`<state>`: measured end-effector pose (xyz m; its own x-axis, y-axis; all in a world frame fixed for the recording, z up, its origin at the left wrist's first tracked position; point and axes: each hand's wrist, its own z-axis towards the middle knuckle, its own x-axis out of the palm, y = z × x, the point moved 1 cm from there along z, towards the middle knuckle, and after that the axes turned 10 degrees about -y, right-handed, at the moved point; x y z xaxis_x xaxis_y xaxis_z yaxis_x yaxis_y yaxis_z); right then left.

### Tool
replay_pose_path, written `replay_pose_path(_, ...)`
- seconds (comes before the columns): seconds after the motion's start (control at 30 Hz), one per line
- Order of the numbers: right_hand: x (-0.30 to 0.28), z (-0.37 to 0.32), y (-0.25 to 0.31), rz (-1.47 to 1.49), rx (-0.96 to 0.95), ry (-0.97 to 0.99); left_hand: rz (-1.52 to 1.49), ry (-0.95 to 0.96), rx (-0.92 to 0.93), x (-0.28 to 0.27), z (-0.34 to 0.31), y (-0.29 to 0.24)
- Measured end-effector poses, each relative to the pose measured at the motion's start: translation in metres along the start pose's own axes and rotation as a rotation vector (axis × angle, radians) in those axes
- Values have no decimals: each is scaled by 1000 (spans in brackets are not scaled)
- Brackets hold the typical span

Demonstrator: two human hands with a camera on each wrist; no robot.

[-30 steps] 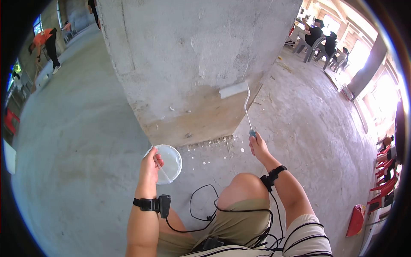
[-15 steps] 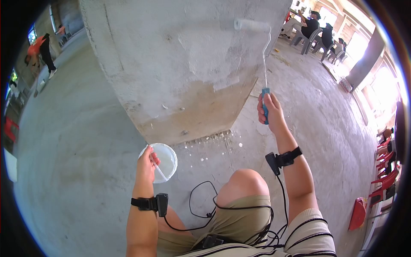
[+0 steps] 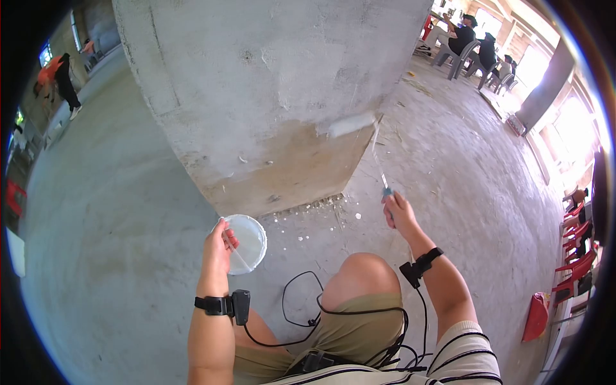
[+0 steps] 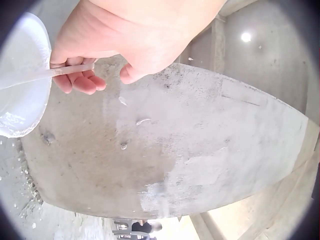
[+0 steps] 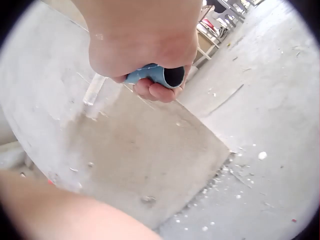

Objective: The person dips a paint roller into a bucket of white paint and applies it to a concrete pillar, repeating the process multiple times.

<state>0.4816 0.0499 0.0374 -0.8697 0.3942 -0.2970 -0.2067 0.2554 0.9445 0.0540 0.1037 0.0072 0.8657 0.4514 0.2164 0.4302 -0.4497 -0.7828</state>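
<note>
My right hand [image 3: 402, 212] grips the blue handle of a paint roller [image 3: 351, 125]. The roller's white sleeve lies against a concrete pillar [image 3: 276, 70], near its right edge, where whitish coating meets bare brown surface. In the right wrist view, fingers curl round the hollow-ended blue handle [image 5: 145, 74]. My left hand [image 3: 217, 249] holds a white bucket [image 3: 255, 239] by its pale plastic handle [image 4: 70, 70], with curled fingers hooked round it. The bucket hangs left of my knee, in front of the pillar's base, with whitish stuff inside.
White drips and crumbs [image 3: 301, 239] dot the concrete floor [image 3: 128, 224] at the pillar's foot. Black cables [image 3: 359, 314] run across my lap from the wrist cameras. People sit on grey chairs [image 3: 459, 61] at back right; a person in orange [image 3: 54, 70] bends at far left. Red chairs [image 3: 577, 273] stand right.
The roller went up the pillar's face, then came back down to the lower right edge. My right hand rose and dropped with it. The left hand and bucket barely shifted.
</note>
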Motion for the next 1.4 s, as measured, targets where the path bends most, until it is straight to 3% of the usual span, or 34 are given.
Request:
replay_pose_path(0.17, -5, 14, 99, 424, -226, -13, -22, 14, -8, -3, 8, 3)
replay_pose_path(0.27, -8, 30, 117, 487, -209, 71, -28, 8, -10, -4, 9, 4)
replay_pose_path(0.33, -2, 42, 88, 455, -225, 43, -32, 7, -9, -3, 9, 3)
replay_pose_path(0.5, 13, 39, -32, 214, 3, -23, 2, -12, -13, -1, 4, 1)
replay_pose_path(0.6, 5, 22, -66, 116, 123, 5, 15, 1, -3, -1, 3, 1)
replay_pose_path(0.63, 3, 18, -67, 59, 207, 25, 18, 1, -2, -1, 4, 1)
replay_pose_path(0.73, -10, 11, -60, 49, 195, 2, 15, 8, 4, -2, 4, 2)
replay_pose_path(0.83, -17, 18, -24, 207, 17, -36, 15, -10, -1, -1, 3, 0)
replay_pose_path(1.0, -20, 36, 51, 420, -108, -15, 12, -16, 3, -1, 3, 1)
replay_pose_path(1.1, -12, 45, 14, 318, -78, -55, -11, -15, -6, -2, 5, 1)
replay_pose_path(1.23, 0, 33, -63, 143, 119, -43, -8, 7, -3, -2, 3, 2)
replay_pose_path(1.33, 3, 19, -86, -18, 318, 12, 15, 7, -2, 0, 2, 1)
replay_pose_path(1.4, -3, 15, -87, -28, 318, 13, 29, 19, 20, -1, 1, 1)
